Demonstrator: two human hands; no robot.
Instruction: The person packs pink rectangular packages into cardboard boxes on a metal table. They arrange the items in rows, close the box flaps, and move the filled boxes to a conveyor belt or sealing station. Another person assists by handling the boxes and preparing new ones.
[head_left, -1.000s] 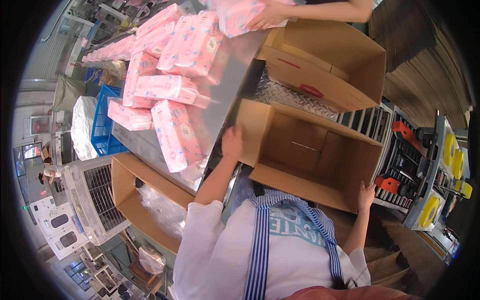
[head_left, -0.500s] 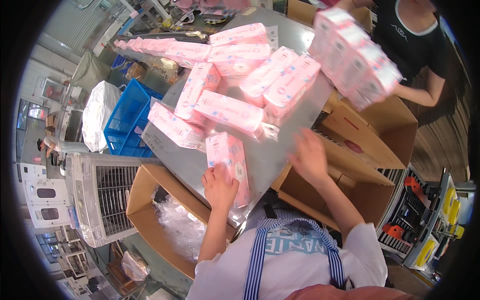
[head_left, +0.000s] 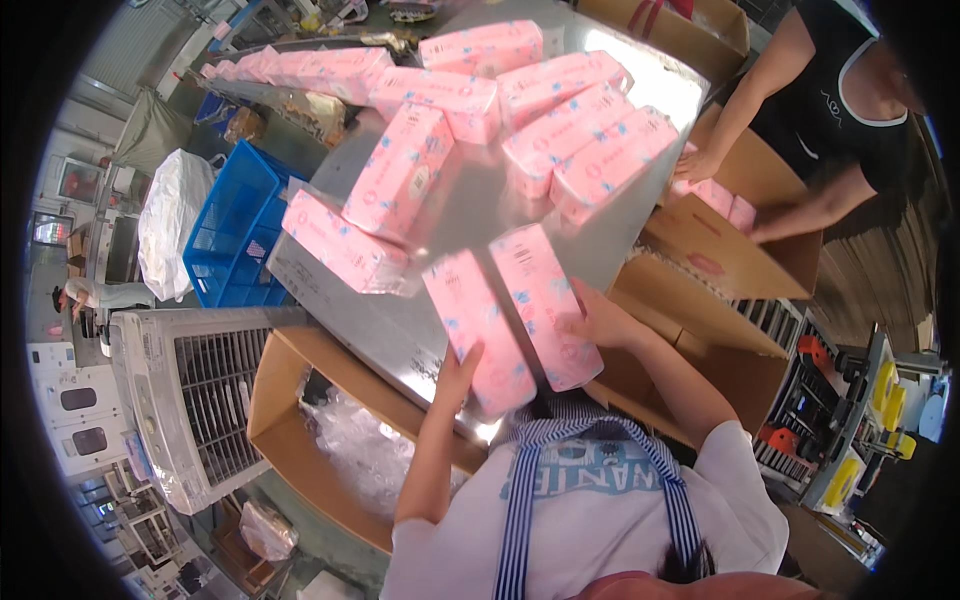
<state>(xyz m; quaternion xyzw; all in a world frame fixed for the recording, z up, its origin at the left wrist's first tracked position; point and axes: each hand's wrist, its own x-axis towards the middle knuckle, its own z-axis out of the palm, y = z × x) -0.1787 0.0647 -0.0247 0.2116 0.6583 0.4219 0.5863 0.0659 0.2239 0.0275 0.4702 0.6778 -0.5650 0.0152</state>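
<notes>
Two pink tissue packs stand side by side at the near edge of the metal table, a narrow gap between them. My left hand (head_left: pixel 457 378) grips the left tissue pack (head_left: pixel 478 325), thumb on its top face. Around the right tissue pack (head_left: pixel 540 290) my right hand (head_left: pixel 603 318) is closed, thumb on top and fingers along the far right side. More pink packs lie beyond: one at the left (head_left: pixel 345 243), another leaning beside it (head_left: pixel 400 172), and a pair (head_left: pixel 612 165) to the right. The undersides of the held packs are hidden.
A line of packs (head_left: pixel 290 68) comes in from the far left. Open cartons (head_left: pixel 690 345) stand at the right, where a co-worker's hands (head_left: pixel 700 165) reach into one holding packs. At the left are a blue crate (head_left: pixel 235 235) and a carton of clear plastic (head_left: pixel 350 440).
My right hand, previously empty above the table, now holds a pack beside the left one. The left pack has tilted. The co-worker's stack of packs has gone down into a carton.
</notes>
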